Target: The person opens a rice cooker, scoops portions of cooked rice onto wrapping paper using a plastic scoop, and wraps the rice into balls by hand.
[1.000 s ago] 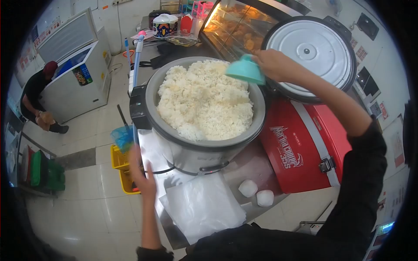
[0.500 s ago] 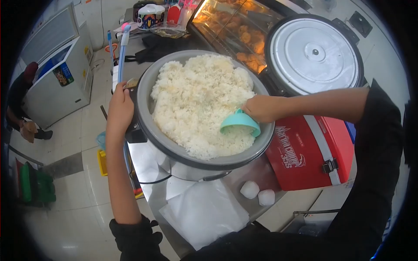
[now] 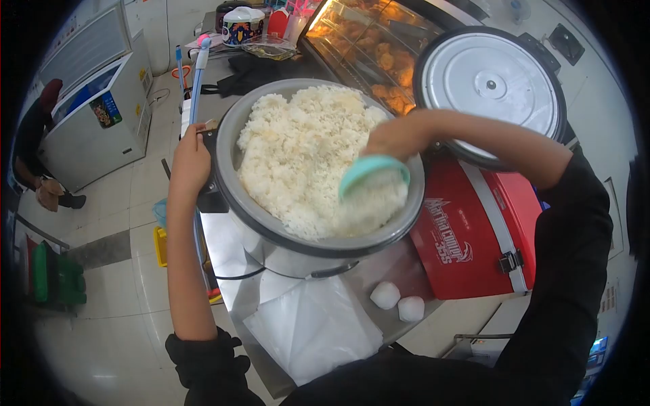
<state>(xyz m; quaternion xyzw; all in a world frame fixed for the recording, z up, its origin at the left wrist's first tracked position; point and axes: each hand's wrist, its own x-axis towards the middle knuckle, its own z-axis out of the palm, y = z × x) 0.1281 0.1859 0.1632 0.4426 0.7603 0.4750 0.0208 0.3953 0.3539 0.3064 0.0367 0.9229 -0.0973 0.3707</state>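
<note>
A large rice cooker (image 3: pixel 228 145) full of white cooked rice (image 3: pixel 291 155) stands before me, its round lid (image 3: pixel 491 101) swung open to the right. My left hand (image 3: pixel 191 162) is closed around the handle at the cooker's left side. In my right hand (image 3: pixel 394 140) is a teal scoop (image 3: pixel 369 167), tilted at the right part of the rice, with rice at its mouth. Motion blurs the scoop and the grains there. Below the cooker lie a stack of clear plastic bags (image 3: pixel 315 331) and two white rounded lumps (image 3: pixel 385 296) on the metal table (image 3: pixel 355 284).
A red cooler box (image 3: pixel 447 247) stands right of the cooker. Behind is a lit display case (image 3: pixel 386 57) with fried food. A patterned small rice cooker (image 3: pixel 242 26) sits at the back. At far left, a person (image 3: pixel 32 145) is beside an open chest freezer (image 3: pixel 101 122).
My right hand has risen slightly and turned the scoop, whose mouth now shows rice. My left hand keeps its hold on the cooker's handle. The view has shifted slightly.
</note>
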